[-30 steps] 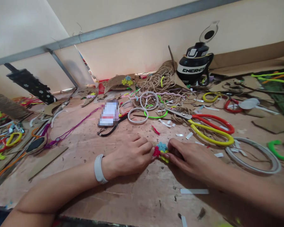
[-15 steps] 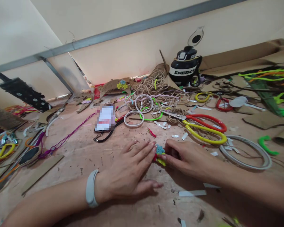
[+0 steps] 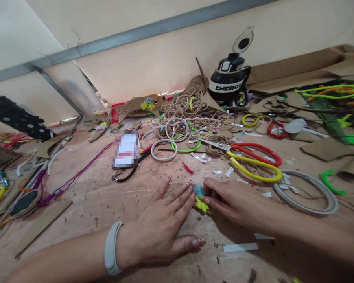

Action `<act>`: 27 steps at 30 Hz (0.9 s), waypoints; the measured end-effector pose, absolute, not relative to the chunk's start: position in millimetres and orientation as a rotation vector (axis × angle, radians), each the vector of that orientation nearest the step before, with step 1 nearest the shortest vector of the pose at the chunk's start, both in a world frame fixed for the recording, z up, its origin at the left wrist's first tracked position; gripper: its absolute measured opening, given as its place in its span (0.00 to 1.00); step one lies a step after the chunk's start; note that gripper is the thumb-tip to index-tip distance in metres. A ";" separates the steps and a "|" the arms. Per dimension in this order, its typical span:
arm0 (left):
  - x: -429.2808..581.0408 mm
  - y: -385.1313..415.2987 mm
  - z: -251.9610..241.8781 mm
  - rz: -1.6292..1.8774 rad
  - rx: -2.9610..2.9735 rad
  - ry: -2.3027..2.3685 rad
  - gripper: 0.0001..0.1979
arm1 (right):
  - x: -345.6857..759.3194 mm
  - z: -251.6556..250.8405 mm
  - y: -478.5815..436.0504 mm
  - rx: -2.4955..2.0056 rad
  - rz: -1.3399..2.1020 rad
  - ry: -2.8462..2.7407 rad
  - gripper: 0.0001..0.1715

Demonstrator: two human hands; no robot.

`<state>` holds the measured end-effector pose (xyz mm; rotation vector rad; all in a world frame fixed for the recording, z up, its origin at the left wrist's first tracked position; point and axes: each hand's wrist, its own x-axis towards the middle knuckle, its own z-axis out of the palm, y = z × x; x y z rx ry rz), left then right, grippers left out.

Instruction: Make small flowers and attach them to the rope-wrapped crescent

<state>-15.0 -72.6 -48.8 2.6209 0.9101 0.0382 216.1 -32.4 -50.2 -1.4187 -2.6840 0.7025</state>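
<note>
My left hand lies flat, fingers spread, over a twine-covered piece that shows only beyond the fingers. At my left fingertips are two small fuzzy flowers, a blue flower and a yellow flower, which look like bent pipe cleaner. The fingers of my right hand are curled, with thumb and index pinched at the right edge of these flowers. My right palm side is hidden. Just beyond the hands sits a short red pipe-cleaner scrap.
Large scissors with red and yellow handles lie beyond my right hand, near a grey tape roll. A phone, white tape rolls and loose twine are farther back. A black bottle stands by the wall.
The view has shifted slightly, so the things on the left sit farther left. The twine under my left hand now shows, and the yellow flower is more exposed. Both hands stay at the flowers.
</note>
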 end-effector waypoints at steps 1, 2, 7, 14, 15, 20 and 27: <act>-15.7 -72.9 -48.4 0.045 2.615 0.910 0.37 | 216.7 -50.0 -31.6 -1.420 0.717 -2.671 0.07; -16.5 -73.3 -48.0 0.051 2.611 0.911 0.38 | 217.7 -50.0 -30.4 -1.413 0.749 -2.650 0.07; -17.0 -76.4 -47.2 0.052 2.657 0.927 0.46 | 221.5 -50.8 -22.9 -1.327 0.917 -2.453 0.19; -5.8 -73.0 -51.6 0.059 2.661 0.815 0.48 | 214.0 -52.1 -32.4 -1.200 0.746 -2.170 0.13; -4.6 -72.1 -51.8 0.055 2.656 0.810 0.47 | 213.4 -53.7 -33.8 -1.144 0.715 -2.176 0.12; -4.3 -67.2 -45.1 0.077 2.565 0.792 0.45 | 214.7 -58.0 -35.0 -0.984 0.564 -2.203 0.09; -29.3 -44.2 -40.8 0.553 2.208 0.798 0.32 | 215.6 -39.1 -27.5 -1.172 0.558 -2.132 0.15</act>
